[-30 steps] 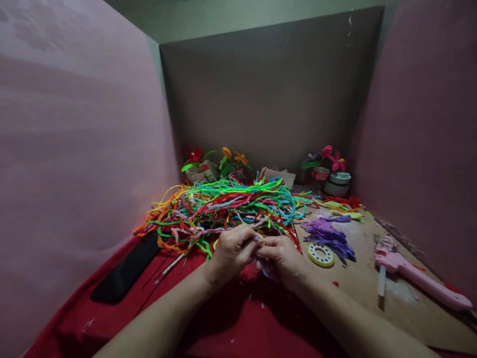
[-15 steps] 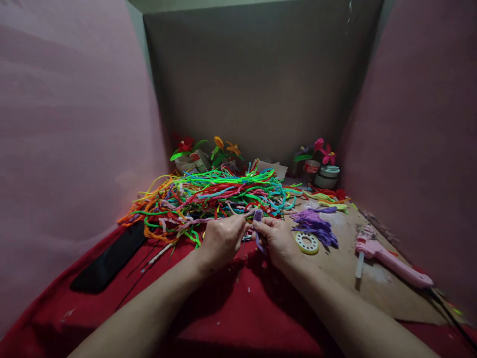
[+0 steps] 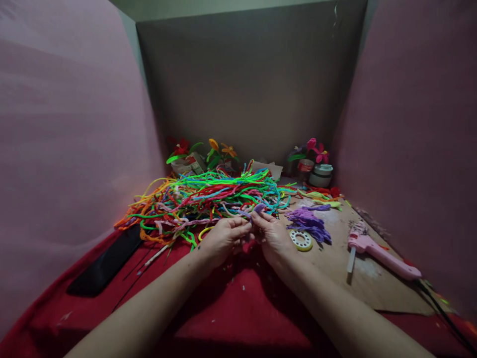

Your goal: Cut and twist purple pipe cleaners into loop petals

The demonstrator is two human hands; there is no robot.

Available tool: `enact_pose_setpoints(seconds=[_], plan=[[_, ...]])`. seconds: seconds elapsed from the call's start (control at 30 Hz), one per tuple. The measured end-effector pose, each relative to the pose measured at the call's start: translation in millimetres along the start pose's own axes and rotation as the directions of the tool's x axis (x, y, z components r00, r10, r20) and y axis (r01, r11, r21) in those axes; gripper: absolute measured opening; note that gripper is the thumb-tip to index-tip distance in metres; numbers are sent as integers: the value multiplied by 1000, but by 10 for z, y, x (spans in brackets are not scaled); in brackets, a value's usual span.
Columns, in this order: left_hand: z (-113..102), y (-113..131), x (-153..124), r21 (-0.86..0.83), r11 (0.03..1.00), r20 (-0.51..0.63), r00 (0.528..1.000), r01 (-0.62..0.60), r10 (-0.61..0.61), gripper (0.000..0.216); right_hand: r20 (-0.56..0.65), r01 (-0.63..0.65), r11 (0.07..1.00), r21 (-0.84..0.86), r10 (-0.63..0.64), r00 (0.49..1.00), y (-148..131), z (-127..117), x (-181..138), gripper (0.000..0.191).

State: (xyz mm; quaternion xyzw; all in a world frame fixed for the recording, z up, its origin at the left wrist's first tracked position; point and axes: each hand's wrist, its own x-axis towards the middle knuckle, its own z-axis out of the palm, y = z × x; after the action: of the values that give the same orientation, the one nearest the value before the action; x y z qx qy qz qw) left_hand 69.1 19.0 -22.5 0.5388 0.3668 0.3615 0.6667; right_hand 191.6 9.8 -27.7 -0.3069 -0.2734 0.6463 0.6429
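Observation:
Between my two hands is a short purple pipe cleaner (image 3: pixel 261 208), bent so that a looped end sticks up above the fingers. My right hand (image 3: pixel 275 239) pinches it between thumb and forefinger. My left hand (image 3: pixel 223 239) is closed with its fingertips against the lower part of the same piece, touching my right hand; the exact grip is partly hidden. Just beyond the hands spreads a big heap of multicoloured pipe cleaners (image 3: pixel 208 191). To the right lies a bunch of purple pipe cleaner pieces (image 3: pixel 311 224), beside a white and yellow ring with holes (image 3: pixel 301 240).
A pink glue gun (image 3: pixel 383 254) with a cord rests on a brown board (image 3: pixel 391 293) at right. A black phone (image 3: pixel 104 266) lies at left on the red cloth (image 3: pixel 208 318). Pipe cleaner flowers (image 3: pixel 318 149) and a lidded jar (image 3: pixel 321 175) stand at the back.
My left hand has turned, its fingers now reaching toward the right hand's fingertips. The purple pipe cleaner has tilted from upright to slanting. The whole view has shifted slightly.

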Motion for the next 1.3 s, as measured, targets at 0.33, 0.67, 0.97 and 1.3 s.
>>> enact_pose_setpoints(seconds=[0.33,0.67,0.97,1.3], plan=[[72,55,-29,478,861,-95,964,-174,248,23,-14,44,995,-93,-46,999,28,-55,43,21],[90,87,-56,236,940,-254,918,-248,306,21,93,-63,996,-62,68,993,20,-41,-29,16],[-51,155,-40,121,989,-213,971,-87,111,21,127,-10,970,-242,41,991,-24,-58,-23,12],[-100,84,8,-48,998,-94,995,-29,25,22,110,36,920,-391,8,994,-45,-35,-42,9]])
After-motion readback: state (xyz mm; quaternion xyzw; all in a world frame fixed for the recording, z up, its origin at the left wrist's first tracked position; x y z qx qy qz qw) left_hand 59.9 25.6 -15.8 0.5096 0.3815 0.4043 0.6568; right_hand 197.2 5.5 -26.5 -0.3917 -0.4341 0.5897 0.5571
